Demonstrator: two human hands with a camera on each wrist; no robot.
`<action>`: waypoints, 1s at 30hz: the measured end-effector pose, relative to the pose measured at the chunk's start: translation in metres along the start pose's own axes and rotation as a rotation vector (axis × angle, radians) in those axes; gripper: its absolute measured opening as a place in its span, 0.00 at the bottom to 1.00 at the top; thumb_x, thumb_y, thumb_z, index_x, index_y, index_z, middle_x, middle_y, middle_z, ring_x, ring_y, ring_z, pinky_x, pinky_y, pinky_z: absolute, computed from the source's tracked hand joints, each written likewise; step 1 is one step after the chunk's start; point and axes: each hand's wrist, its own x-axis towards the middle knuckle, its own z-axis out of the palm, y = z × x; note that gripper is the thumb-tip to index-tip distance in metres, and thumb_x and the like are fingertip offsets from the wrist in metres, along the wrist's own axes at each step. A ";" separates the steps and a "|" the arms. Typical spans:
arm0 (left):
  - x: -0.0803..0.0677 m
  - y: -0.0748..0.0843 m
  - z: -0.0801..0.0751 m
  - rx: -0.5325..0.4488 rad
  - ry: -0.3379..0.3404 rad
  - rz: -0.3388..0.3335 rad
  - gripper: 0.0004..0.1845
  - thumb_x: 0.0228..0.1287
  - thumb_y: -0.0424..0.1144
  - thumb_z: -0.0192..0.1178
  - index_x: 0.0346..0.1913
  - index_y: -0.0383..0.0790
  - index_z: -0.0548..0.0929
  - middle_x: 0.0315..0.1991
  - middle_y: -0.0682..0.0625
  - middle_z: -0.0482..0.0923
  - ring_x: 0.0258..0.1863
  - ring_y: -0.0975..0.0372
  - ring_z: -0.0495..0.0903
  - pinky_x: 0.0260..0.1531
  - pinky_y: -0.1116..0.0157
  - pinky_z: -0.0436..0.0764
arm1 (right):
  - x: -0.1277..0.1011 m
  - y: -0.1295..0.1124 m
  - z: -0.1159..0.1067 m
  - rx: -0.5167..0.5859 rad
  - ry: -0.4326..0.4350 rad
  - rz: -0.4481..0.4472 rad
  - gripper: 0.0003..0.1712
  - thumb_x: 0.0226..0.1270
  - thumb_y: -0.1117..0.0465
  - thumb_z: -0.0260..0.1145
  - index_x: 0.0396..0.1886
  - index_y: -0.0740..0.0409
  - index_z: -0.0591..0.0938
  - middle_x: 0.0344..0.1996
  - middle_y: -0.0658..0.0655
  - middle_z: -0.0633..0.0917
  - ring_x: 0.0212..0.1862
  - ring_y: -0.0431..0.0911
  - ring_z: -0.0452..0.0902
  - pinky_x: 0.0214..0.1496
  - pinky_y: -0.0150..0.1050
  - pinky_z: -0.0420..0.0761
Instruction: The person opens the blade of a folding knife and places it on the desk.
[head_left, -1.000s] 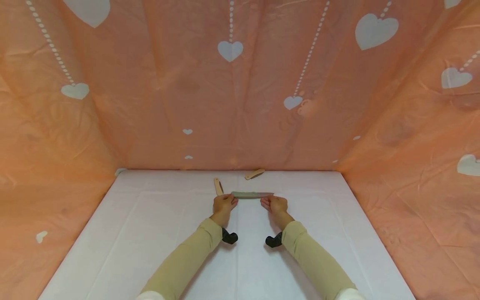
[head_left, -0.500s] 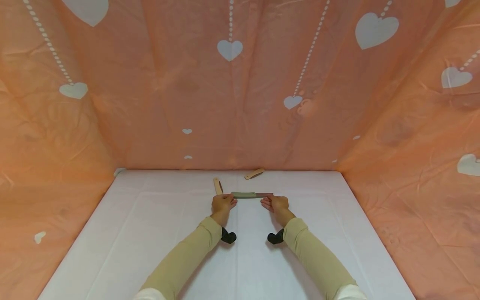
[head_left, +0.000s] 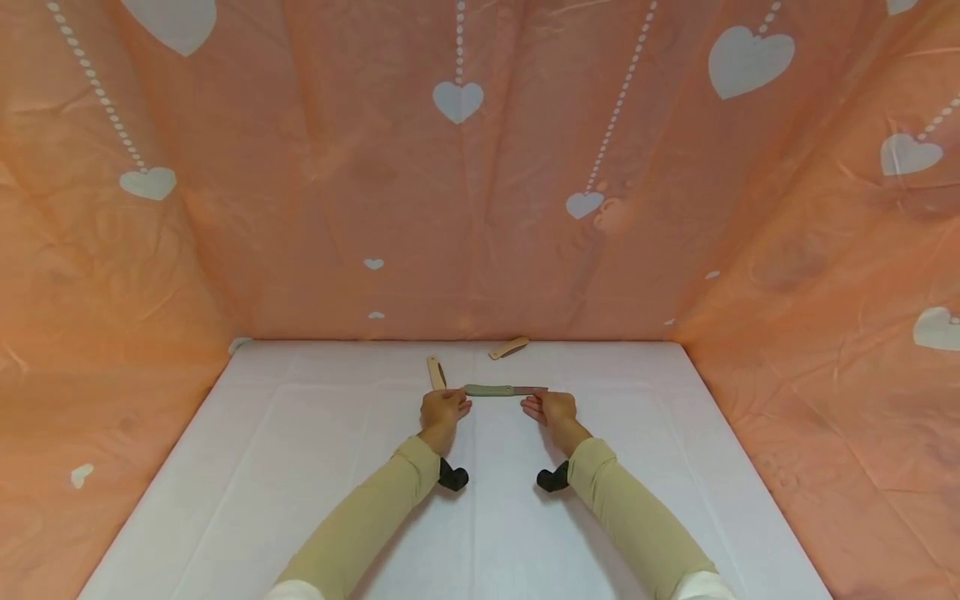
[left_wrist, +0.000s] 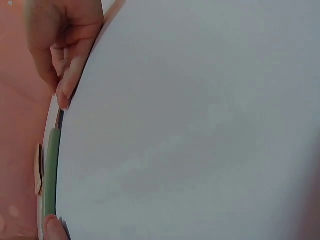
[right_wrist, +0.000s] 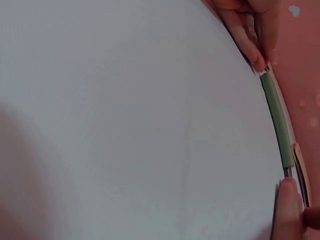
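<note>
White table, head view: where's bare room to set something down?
Bare on the white table: from the left sleeve to the left edge; from the right sleeve to the right edge; between both sleeves, save black wrist mounts. Crowded: the far middle, where the left hand, right hand, green-handled folding knife and two beige folding knives cluster.

The green handle (head_left: 487, 390) is looking like smooth, matt plastic, its blade (head_left: 527, 390) like dull metal. The creased orange sheeting (head_left: 405, 175) is showing a faint gloss; the bench (head_left: 262, 467) is appearing matt, the sleeves (head_left: 363, 517) clothlike.
</note>
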 end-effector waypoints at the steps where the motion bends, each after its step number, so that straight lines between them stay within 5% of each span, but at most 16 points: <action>1: 0.001 0.000 -0.002 0.019 0.006 0.019 0.11 0.63 0.30 0.58 0.43 0.23 0.79 0.38 0.34 0.81 0.31 0.54 0.84 0.32 0.64 0.83 | 0.001 0.001 0.000 -0.008 -0.010 -0.011 0.18 0.68 0.70 0.54 0.51 0.82 0.70 0.31 0.68 0.83 0.32 0.52 0.84 0.38 0.43 0.82; 8: 0.018 0.010 -0.024 0.120 0.091 0.207 0.15 0.66 0.38 0.57 0.43 0.26 0.81 0.30 0.37 0.83 0.27 0.51 0.84 0.27 0.58 0.83 | -0.003 -0.005 0.016 -0.081 -0.134 -0.108 0.21 0.69 0.67 0.56 0.53 0.82 0.69 0.27 0.64 0.83 0.25 0.45 0.82 0.33 0.41 0.84; 12: 0.033 0.023 -0.038 0.160 0.104 0.238 0.14 0.66 0.37 0.56 0.43 0.26 0.81 0.32 0.36 0.82 0.30 0.51 0.82 0.29 0.57 0.83 | -0.004 -0.012 0.038 -0.130 -0.193 -0.126 0.21 0.68 0.65 0.58 0.52 0.80 0.71 0.33 0.66 0.83 0.30 0.46 0.83 0.38 0.42 0.83; 19: 0.050 0.037 -0.061 0.149 0.017 0.062 0.16 0.67 0.32 0.52 0.53 0.25 0.76 0.43 0.32 0.77 0.39 0.52 0.78 0.42 0.60 0.80 | 0.012 -0.003 0.076 -0.150 -0.376 -0.142 0.20 0.70 0.58 0.56 0.47 0.75 0.77 0.39 0.69 0.82 0.41 0.54 0.82 0.45 0.44 0.81; 23: 0.052 0.043 -0.063 0.082 -0.038 -0.005 0.18 0.66 0.30 0.52 0.56 0.24 0.72 0.44 0.32 0.75 0.38 0.53 0.78 0.45 0.59 0.79 | 0.010 -0.002 0.102 -0.240 -0.398 -0.082 0.25 0.72 0.57 0.53 0.56 0.76 0.71 0.48 0.70 0.78 0.51 0.56 0.77 0.53 0.44 0.76; 24: 0.054 0.043 -0.061 0.096 -0.036 -0.007 0.18 0.65 0.28 0.52 0.56 0.23 0.73 0.43 0.33 0.76 0.36 0.54 0.78 0.43 0.60 0.80 | 0.026 0.007 0.107 -0.269 -0.415 -0.083 0.27 0.72 0.55 0.54 0.58 0.75 0.70 0.50 0.69 0.77 0.51 0.55 0.76 0.53 0.42 0.77; 27: 0.086 0.018 -0.059 0.147 -0.040 0.026 0.16 0.60 0.27 0.54 0.51 0.25 0.77 0.37 0.36 0.79 0.28 0.57 0.78 0.35 0.63 0.81 | 0.081 0.045 0.118 -0.346 -0.454 -0.116 0.31 0.69 0.48 0.56 0.60 0.69 0.70 0.50 0.62 0.78 0.50 0.49 0.76 0.51 0.39 0.78; 30: 0.143 -0.032 -0.061 0.233 -0.041 0.044 0.14 0.56 0.30 0.59 0.47 0.29 0.80 0.35 0.39 0.80 0.27 0.57 0.79 0.32 0.61 0.81 | 0.135 0.088 0.128 -0.399 -0.465 -0.191 0.29 0.68 0.45 0.56 0.54 0.67 0.75 0.40 0.56 0.79 0.39 0.43 0.76 0.38 0.34 0.79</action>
